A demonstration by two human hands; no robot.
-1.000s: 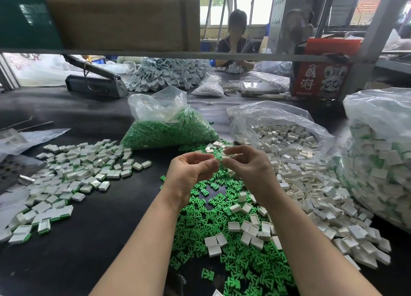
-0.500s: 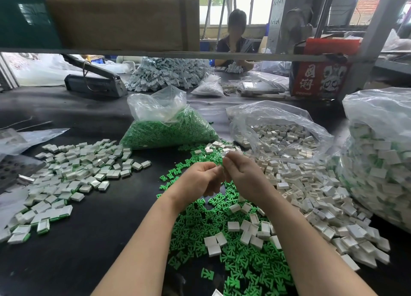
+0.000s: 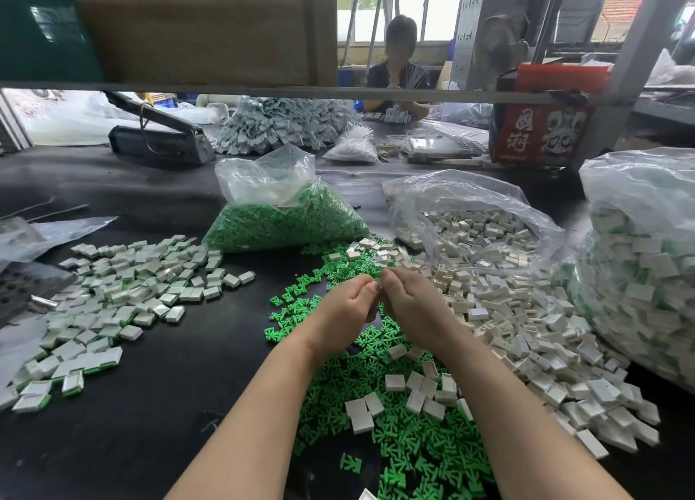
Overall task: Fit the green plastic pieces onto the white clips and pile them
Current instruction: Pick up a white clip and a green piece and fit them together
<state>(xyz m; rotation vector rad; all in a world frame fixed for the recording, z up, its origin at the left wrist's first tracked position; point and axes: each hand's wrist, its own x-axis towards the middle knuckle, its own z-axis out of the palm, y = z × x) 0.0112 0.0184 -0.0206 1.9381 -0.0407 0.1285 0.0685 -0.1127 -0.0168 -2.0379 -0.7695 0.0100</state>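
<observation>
My left hand (image 3: 344, 306) and my right hand (image 3: 411, 304) meet fingertip to fingertip above a spread of loose green plastic pieces (image 3: 395, 424). Both have curled fingers pinching something small between them; the piece itself is hidden by the fingers. Loose white clips (image 3: 500, 319) lie in a heap to the right, and a few white clips (image 3: 395, 383) sit on the green pieces below my wrists. A pile of assembled clips (image 3: 124, 289), white with green edges, covers the table on the left.
An open bag of green pieces (image 3: 286, 217) and an open bag of white clips (image 3: 474, 221) stand behind my hands. A large bag of assembled clips (image 3: 639, 266) fills the right edge. A sealer tool (image 3: 158, 142) and a person sit at the far side.
Both hands have dropped lower and come closer together, fingertips now touching. Nothing else on the table has moved.
</observation>
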